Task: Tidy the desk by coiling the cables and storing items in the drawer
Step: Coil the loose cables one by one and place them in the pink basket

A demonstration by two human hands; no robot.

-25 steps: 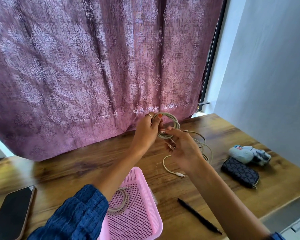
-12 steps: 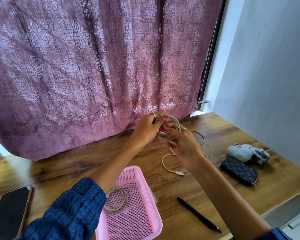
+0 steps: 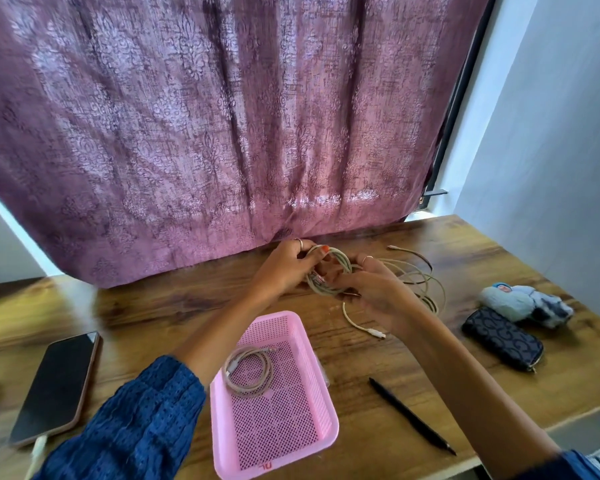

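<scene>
Head view, both hands at work above the wooden tabletop [image 3: 465, 258]. The left hand [image 3: 282, 268] and the right hand [image 3: 374, 296] meet over a beige cable [image 3: 329, 268] wound into a small coil. The left fingers [image 3: 309, 259] are curled around the far and left side of the coil, thumb on top, grasping it. The right fingers [image 3: 343, 277] pinch the near right side of the same coil, so both hands grip 1 bundle. The rest of this cable trails to the right of the right fingers in loose loops on the tabletop, and 1 white plug end [image 3: 376, 333] lies just below the right hand.

Nearer the viewer than the fingers, between the 2 forearms, stands a pink basket [image 3: 319, 424] with a mesh floor. A second cable [image 3: 248, 370], already coiled, lies in its far left corner.

To the right of the right fingers, well apart, lie a dark patterned pouch [image 3: 503, 339] and, touching its far side, a pale blue and white soft bundle [image 3: 523, 304]. A black pen [image 3: 411, 415] lies on the tabletop below the right forearm. Far to the left of the left fingers lies a phone [image 3: 58, 384], screen dark, with a white cord at its near end. A purple patterned curtain [image 3: 205, 133] hangs behind the hands. The left forearm wears a blue sleeve [image 3: 132, 420].
</scene>
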